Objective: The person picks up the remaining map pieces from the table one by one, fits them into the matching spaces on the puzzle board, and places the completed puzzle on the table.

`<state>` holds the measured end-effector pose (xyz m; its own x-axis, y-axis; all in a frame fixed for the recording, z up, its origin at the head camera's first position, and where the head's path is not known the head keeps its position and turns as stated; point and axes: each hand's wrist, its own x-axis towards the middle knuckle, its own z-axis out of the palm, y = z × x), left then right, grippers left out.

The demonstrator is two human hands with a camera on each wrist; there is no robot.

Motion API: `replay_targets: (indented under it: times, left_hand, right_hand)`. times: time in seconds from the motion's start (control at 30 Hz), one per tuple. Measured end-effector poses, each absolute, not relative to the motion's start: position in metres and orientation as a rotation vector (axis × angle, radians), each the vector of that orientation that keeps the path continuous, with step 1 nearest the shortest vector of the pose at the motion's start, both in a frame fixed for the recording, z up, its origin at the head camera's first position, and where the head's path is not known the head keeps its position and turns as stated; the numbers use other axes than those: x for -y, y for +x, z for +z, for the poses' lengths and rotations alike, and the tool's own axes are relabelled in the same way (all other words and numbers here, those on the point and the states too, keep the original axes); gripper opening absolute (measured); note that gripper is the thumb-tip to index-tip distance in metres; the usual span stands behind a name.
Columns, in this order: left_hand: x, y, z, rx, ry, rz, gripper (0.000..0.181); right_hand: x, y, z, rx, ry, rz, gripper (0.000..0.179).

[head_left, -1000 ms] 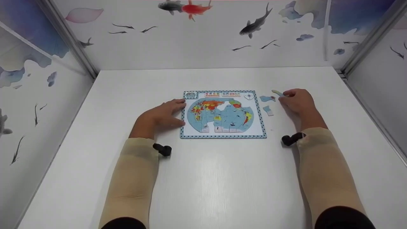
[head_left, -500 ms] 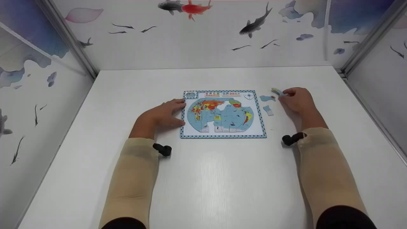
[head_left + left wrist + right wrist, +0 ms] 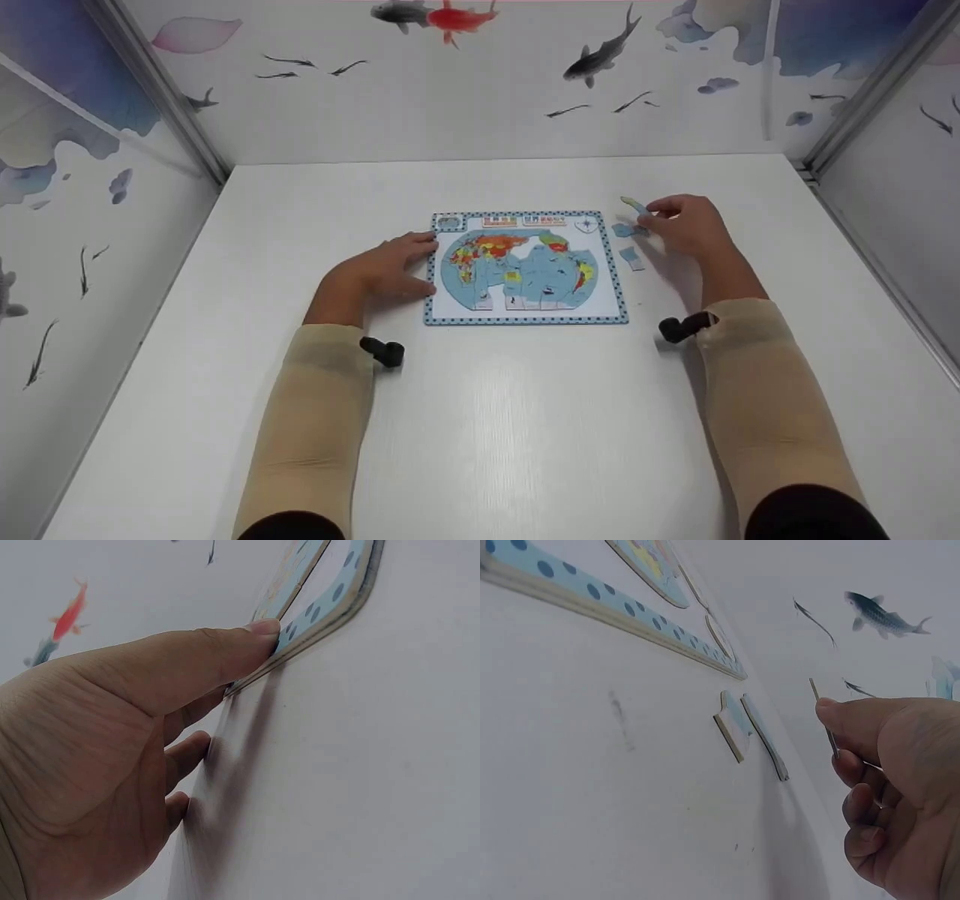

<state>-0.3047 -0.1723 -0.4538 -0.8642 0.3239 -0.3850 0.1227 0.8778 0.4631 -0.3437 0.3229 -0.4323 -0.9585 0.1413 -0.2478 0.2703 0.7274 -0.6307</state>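
Head view, map puzzle (image 3: 526, 252), between hands (image 3: 386, 268) (image 3: 690, 223)

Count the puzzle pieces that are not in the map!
3. One held piece is pinched in the right hand; a far piece and a near piece lie on the table, right of the map board. Others could be hidden from view.

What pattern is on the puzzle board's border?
The border has dark dots on light blue, clearest in the right wrist view.

free: table (image 3: 495, 420) between sleeves (image 3: 319, 420) | puzzle board (image 3: 525, 321) left edge: left hand (image 3: 384, 268) | right: right hand (image 3: 690, 225), loose pieces (image 3: 631, 259)
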Motion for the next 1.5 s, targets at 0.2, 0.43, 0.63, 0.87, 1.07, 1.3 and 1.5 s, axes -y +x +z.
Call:
replay_targets:
  times: [0.2, 0.43, 0.63, 0.87, 1.07, 1.3, 1.5]
  left_hand:
    - [0.173, -0.304, -0.453, -2.585, 0.328, 0.597, 0.09]
    - [0.174, -0.305, -0.453, -2.592, 0.346, 0.602, 0.09]
    - [0.173, -0.304, -0.454, -2.579, 0.314, 0.603, 0.09]
    - [0.174, -0.304, -0.454, -2.578, 0.317, 0.613, 0.09]
    - [0.172, -0.304, -0.454, -2.58, 0.322, 0.607, 0.09]
    - [0.17, -0.304, -0.452, -2.581, 0.32, 0.608, 0.09]
    - [0.17, -0.306, -0.453, -2.583, 0.331, 0.608, 0.09]
  right_hand:
    - [-0.305, -0.341, -0.426, -2.764, 0.28, -1.044, 0.061]
    - [-0.275, -0.338, -0.423, -2.766, 0.231, -1.081, 0.055]
    - [-0.258, -0.335, -0.427, -2.743, 0.178, -1.065, 0.054]
    - [-0.244, -0.332, -0.429, -2.693, 0.17, -1.089, 0.053]
    - [-0.235, -0.329, -0.432, -2.684, 0.135, -1.055, 0.046]
    - [-0.234, -0.328, -0.439, -2.692, 0.111, -1.013, 0.047]
    - [-0.235, -0.328, -0.442, -2.688, 0.099, -0.982, 0.049]
